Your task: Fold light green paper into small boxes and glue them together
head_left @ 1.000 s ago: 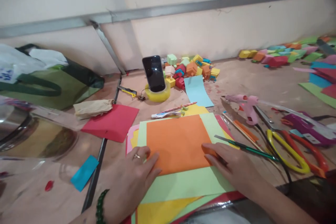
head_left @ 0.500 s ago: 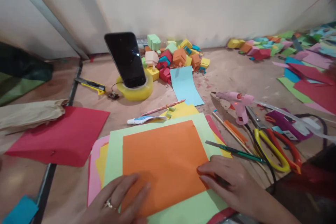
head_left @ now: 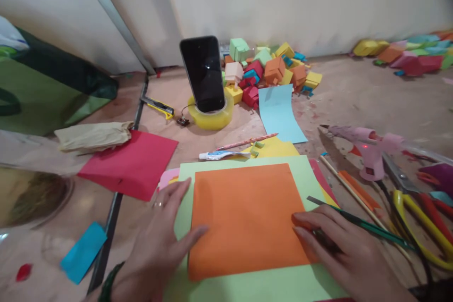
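Note:
An orange paper sheet (head_left: 247,217) lies on a light green sheet (head_left: 255,288), on top of a stack of yellow, pink and red sheets. My left hand (head_left: 159,240) rests flat at the orange sheet's left edge, thumb on the paper. My right hand (head_left: 339,250) presses on the sheet's right edge with fingers curled over it. Neither hand grips anything.
A black phone (head_left: 205,73) stands in a yellow tape roll (head_left: 212,118). Behind it is a pile of coloured paper cubes (head_left: 272,73). A pink glue gun (head_left: 368,144), green cutter (head_left: 368,229), scissors (head_left: 421,217), red sheet (head_left: 132,165), blue sheet (head_left: 281,115) and green bag (head_left: 49,89) surround the stack.
The view has shifted right and tilted down a little. My left hand slid from the orange sheet's lower left corner to its left edge. My right hand stays on the right edge.

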